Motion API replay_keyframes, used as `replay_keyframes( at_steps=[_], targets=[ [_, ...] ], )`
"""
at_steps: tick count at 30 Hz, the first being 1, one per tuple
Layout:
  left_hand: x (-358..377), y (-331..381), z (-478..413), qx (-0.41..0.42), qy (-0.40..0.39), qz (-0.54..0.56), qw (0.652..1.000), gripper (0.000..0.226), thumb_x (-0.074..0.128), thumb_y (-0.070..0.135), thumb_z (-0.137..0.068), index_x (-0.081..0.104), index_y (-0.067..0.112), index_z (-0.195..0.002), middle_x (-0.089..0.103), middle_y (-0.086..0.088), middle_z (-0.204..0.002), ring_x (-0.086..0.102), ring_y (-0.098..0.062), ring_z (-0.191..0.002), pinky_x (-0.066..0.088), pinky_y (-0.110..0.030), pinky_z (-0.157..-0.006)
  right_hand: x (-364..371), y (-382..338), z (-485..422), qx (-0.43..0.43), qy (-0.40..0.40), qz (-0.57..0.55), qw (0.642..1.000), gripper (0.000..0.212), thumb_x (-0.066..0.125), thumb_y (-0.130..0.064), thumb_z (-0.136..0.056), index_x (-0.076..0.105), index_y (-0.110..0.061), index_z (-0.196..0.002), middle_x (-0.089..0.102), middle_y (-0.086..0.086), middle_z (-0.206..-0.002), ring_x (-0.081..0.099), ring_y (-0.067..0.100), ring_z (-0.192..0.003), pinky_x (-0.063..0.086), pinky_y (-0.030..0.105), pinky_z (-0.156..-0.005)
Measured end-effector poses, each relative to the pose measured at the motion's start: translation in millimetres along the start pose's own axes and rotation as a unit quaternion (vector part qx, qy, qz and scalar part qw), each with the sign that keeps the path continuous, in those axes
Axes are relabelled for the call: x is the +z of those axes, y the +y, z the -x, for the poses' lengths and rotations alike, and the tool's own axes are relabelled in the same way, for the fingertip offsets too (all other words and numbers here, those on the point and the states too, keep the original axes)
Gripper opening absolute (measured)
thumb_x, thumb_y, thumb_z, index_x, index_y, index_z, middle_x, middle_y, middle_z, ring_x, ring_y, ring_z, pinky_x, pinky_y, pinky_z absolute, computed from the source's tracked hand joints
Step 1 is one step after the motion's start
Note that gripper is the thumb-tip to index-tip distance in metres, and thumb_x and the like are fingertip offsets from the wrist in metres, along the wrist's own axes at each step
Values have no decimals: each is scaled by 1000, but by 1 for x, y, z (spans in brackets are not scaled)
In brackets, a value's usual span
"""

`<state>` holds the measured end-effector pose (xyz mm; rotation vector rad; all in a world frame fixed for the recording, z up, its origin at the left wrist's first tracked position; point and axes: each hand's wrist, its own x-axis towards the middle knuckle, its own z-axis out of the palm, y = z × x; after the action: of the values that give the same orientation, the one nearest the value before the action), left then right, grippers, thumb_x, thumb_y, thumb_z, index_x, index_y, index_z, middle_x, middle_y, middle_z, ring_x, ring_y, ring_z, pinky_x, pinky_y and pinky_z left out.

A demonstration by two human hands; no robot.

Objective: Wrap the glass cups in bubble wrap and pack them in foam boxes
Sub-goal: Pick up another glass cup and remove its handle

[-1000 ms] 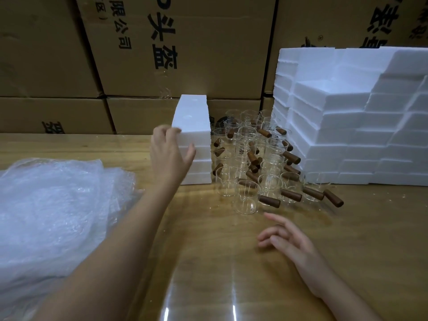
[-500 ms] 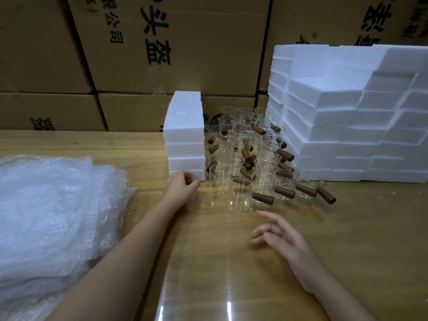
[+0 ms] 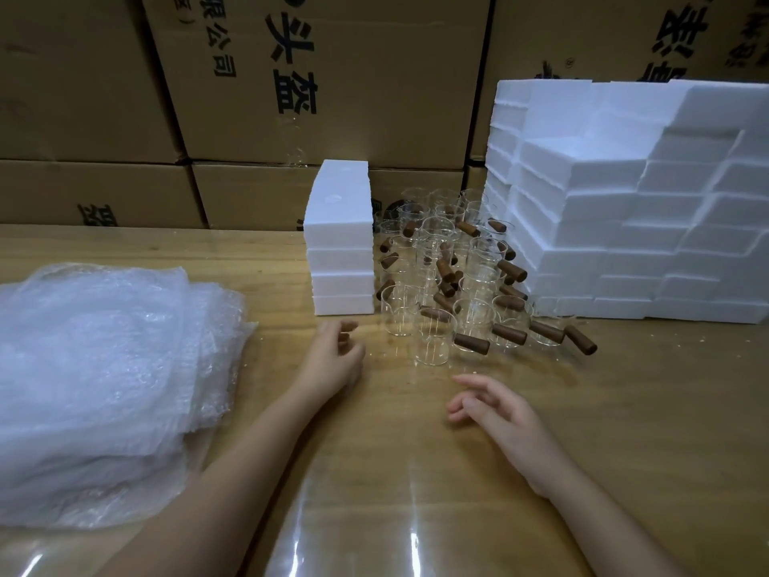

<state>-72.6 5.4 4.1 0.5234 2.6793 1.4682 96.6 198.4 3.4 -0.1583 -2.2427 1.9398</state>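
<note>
Brown cardboard cartons (image 3: 374,77) with black printed characters stand stacked behind the wooden table (image 3: 624,410). A glossy clear film (image 3: 374,535) lies over its near part.

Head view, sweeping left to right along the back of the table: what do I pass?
Pile of bubble wrap → short stack of foam boxes → cluster of glass cups with wooden handles → large stack of foam boxes.
</note>
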Motion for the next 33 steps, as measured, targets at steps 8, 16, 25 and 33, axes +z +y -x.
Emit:
replay_keyframes(
  at_steps=[8,16,25,33],
  targets=[
    [8,18,64,-28,-45,140,989,16,59,6,-92,64,16,-81,71,1,-77,68,-3,-66,50,-19,-69,-1,0,1,-2,10,20,1000,21,52,-7,-95,66,-18,-105,73,1,-85,69,14,-82,46,12,-75],
    [7,10,72,17,-6,213,977,16,62,6,-90,64,16,-78,71,8,-66,64,-4,-63,51,-18,-63,-9,-1,-14,39,199,-227,953,29,64,-20,-81,59,-15,-110,62,8,-109,64,19,-96,58,23,-69],
    [-2,7,56,-7,-1,288,958,10,59,4,-92,64,7,-83,70,1,-65,62,-9,-60,51,-23,-63,-3,7,-46,54,244,-38,967,23,65,-18,-89,50,-16,-107,59,4,-103,66,14,-77,54,20,-52],
    [2,5,56,-7,-19,277,961,11,60,4,-92,63,8,-82,68,2,-62,61,-9,-57,50,-20,-58,3,13,-56,17,270,-1,963,33,63,-25,-90,45,-23,-117,64,-6,-92,68,7,-71,52,20,-51]
  ],
)
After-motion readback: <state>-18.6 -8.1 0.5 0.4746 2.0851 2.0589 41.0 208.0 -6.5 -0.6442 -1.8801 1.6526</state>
